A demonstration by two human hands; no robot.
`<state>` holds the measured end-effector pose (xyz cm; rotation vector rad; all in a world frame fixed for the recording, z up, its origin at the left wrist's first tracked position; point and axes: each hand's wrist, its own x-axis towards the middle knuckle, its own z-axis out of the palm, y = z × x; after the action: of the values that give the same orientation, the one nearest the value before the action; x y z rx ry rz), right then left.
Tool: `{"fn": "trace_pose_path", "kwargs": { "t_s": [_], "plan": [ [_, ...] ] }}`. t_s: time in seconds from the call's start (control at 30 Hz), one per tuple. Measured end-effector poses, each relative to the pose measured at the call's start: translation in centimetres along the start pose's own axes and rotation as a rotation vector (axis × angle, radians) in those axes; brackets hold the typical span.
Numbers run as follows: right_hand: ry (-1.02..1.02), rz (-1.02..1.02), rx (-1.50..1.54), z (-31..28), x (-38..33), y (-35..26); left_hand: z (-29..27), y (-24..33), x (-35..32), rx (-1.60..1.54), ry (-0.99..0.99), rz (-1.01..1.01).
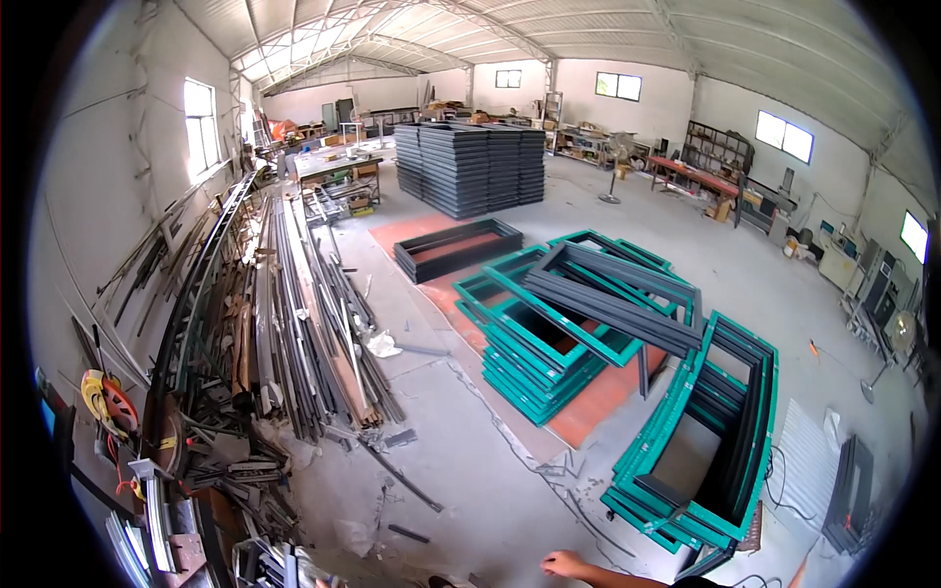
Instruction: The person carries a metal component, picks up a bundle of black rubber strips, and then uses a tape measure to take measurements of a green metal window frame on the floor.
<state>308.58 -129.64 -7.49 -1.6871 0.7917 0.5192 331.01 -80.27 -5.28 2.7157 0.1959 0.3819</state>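
Note:
My right hand comes in at the lower edge, its forearm reaching in from the right. The fingers look loosely curled, with nothing visible in them. My left hand is out of view. Nearest the right hand, but apart from it, is a pile of green rectangular frames with dark inner edges. Beyond it, more green frames lie stacked on a reddish sheet. Several dark grey frames rest tilted across the top of that stack.
Long metal profiles and offcuts cover the left side. A dark frame lies on the sheet before a tall stack of grey frames. A standing fan and a cable are at the right.

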Motion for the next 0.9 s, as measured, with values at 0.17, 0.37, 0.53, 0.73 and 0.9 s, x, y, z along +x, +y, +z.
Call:
{"fn": "trace_pose_path", "kwargs": {
  "t_s": [0.17, 0.37, 0.53, 0.73, 0.9],
  "plan": [
    [-0.040, -0.110, 0.437, -3.5, -6.3, 2.8, 2.4, 21.0, -5.5, -0.640, 0.059, 0.038],
    [0.285, -0.321, 0.856, -8.7, -16.8, 1.4, -1.4, 44.0, -24.7, -0.793, -0.630, 0.346],
    [0.485, -0.574, 1.200, -14.9, -22.0, 2.6, -4.8, 50.3, -34.9, -0.884, -1.130, 0.736],
    [0.625, -0.299, 1.172, -17.1, -25.5, 5.4, -4.6, 53.8, -36.6, -0.798, -1.497, 0.683],
    [0.552, -0.258, 0.978, -17.7, -26.5, 7.8, -1.9, 56.1, -36.0, -0.719, -1.900, 0.319]
  ]
}}
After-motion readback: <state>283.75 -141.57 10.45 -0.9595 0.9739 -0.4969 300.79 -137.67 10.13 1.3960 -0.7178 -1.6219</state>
